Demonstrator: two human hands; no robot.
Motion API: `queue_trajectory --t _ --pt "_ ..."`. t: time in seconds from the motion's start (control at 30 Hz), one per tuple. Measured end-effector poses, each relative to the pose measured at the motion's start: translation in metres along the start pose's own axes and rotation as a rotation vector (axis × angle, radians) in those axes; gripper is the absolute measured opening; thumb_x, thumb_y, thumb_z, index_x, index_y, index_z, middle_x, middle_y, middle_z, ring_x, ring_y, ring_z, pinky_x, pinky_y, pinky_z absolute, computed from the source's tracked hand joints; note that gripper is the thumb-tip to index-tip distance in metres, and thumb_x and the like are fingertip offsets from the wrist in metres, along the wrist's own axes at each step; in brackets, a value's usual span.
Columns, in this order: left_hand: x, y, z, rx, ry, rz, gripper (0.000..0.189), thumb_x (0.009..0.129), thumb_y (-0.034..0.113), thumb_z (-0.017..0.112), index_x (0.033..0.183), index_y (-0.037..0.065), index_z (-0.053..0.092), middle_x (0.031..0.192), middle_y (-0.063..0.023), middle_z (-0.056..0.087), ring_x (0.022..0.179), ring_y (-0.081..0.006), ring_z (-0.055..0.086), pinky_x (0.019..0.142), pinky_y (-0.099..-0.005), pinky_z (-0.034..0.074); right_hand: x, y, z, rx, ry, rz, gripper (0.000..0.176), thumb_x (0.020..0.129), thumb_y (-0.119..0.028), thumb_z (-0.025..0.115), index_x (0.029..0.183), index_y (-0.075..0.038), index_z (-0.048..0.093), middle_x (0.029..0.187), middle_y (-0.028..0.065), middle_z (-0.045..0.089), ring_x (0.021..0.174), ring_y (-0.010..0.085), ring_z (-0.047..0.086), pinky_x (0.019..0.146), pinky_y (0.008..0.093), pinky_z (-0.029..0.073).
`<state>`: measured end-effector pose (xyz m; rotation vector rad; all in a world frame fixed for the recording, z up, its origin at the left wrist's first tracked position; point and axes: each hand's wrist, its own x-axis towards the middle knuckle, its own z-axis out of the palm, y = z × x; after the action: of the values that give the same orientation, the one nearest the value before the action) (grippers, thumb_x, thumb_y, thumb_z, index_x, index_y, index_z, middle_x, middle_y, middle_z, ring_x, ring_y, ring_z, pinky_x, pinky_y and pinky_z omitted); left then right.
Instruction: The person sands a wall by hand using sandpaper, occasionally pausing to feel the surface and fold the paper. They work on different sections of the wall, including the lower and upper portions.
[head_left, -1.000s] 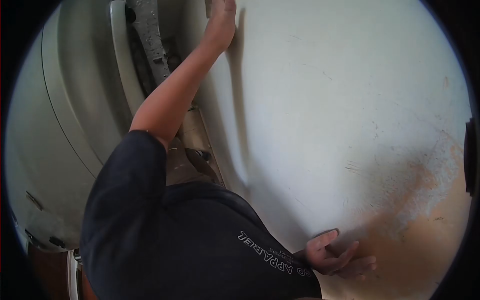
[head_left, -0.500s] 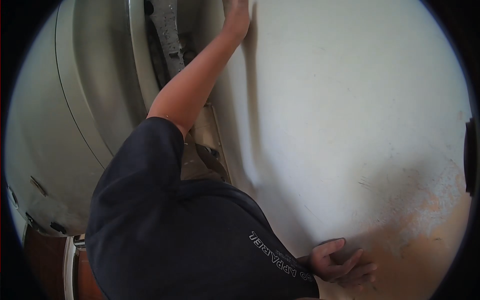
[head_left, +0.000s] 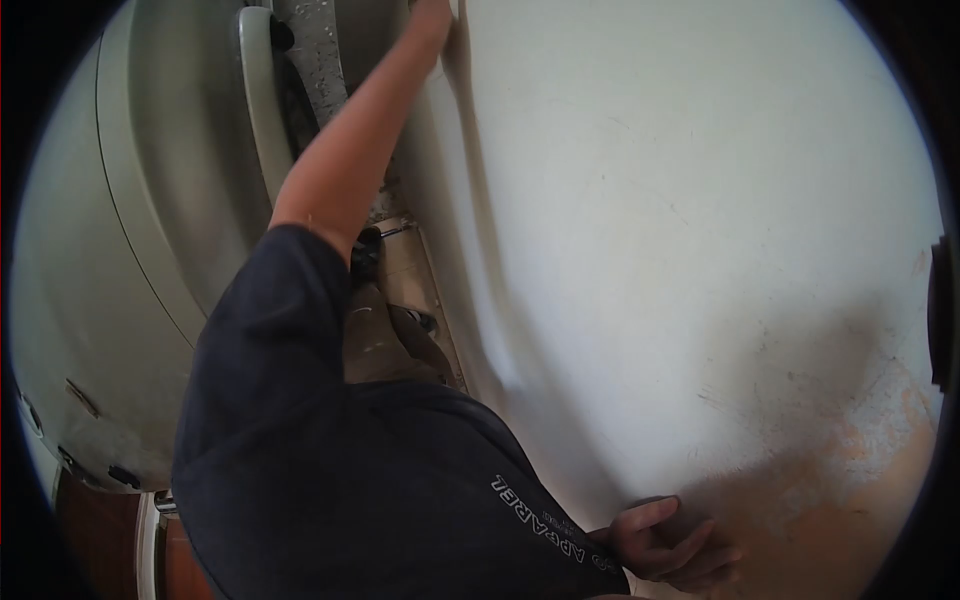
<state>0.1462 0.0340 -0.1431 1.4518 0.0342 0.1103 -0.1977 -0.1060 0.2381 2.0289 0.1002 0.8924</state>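
My left arm stretches up along a white wall (head_left: 600,250), and my left hand (head_left: 431,14) is cut off by the top edge. It is close to the wall, but its fingers are out of view, so what it holds or touches cannot be told. Low on the right, my right hand (head_left: 660,540) is beside the wall, fingers loosely curled and apart with nothing in them. It is nearest to a worn patch (head_left: 800,520) of peeling paint and bare tan surface. A dark T-shirt (head_left: 340,490) with white lettering covers my torso.
On the left stands a large grey-beige body like a car (head_left: 60,250), close to me. A narrow gap with speckled grey floor (head_left: 318,60) runs between it and the wall. A tan panel-like object (head_left: 405,265) is beside my brown trousers (head_left: 375,345). Reddish-brown flooring (head_left: 100,535) shows at lower left.
My left hand has shifted left and further out at the top. My right hand is slightly lower and further left. The view has shifted, showing more of the tan object by my legs.
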Motion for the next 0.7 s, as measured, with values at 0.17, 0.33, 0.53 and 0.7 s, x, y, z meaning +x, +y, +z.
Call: queue_trajectory --t 0.17,0.33,0.53,0.7 --pt "0.039 0.095 0.003 0.161 0.01 0.306 0.072 0.102 0.031 0.037 0.148 -0.01 0.0 0.156 -0.0295 0.004 0.147 -0.0392 0.003 0.119 -0.0426 0.005 0.008 -0.018 0.012 -0.067 0.0 0.037 0.038 0.087 -0.037 0.063 0.113 -0.009 0.064 0.137 0.0226 0.052 0.134 0.0407 0.04 0.113 0.051 0.019" --pt "0.066 0.127 -0.001 0.105 -0.077 0.74 0.083 0.1 0.058 0.02 0.149 -0.008 0.005 0.158 -0.0257 0.005 0.148 -0.0363 0.005 0.119 -0.0401 0.007 0.002 -0.051 0.044 -0.098 0.102 0.171 0.038 0.088 -0.037 0.063 0.113 -0.009 0.064 0.137 0.023 0.051 0.135 0.0415 0.039 0.113 0.0522 0.018" --pt "0.141 0.062 -0.035 -0.143 -0.042 -0.195 0.095 0.092 0.073 0.015 0.152 0.0 0.005 0.16 -0.0172 0.006 0.148 -0.0268 0.0 0.119 -0.0364 0.003 0.006 -0.046 0.044 -0.006 0.169 0.139 0.037 0.088 -0.036 0.063 0.113 -0.008 0.063 0.138 0.0235 0.05 0.135 0.0426 0.037 0.113 0.0535 0.018" --pt "0.051 0.19 0.007 0.055 -0.067 0.726 0.094 0.089 0.071 0.039 0.148 0.0 0.028 0.152 -0.0218 0.029 0.144 -0.0359 0.023 0.115 -0.041 0.022 -0.018 -0.037 0.038 -0.054 0.131 0.13 0.037 0.088 -0.035 0.063 0.113 -0.007 0.063 0.138 0.0239 0.049 0.136 0.0435 0.036 0.113 0.0547 0.017"
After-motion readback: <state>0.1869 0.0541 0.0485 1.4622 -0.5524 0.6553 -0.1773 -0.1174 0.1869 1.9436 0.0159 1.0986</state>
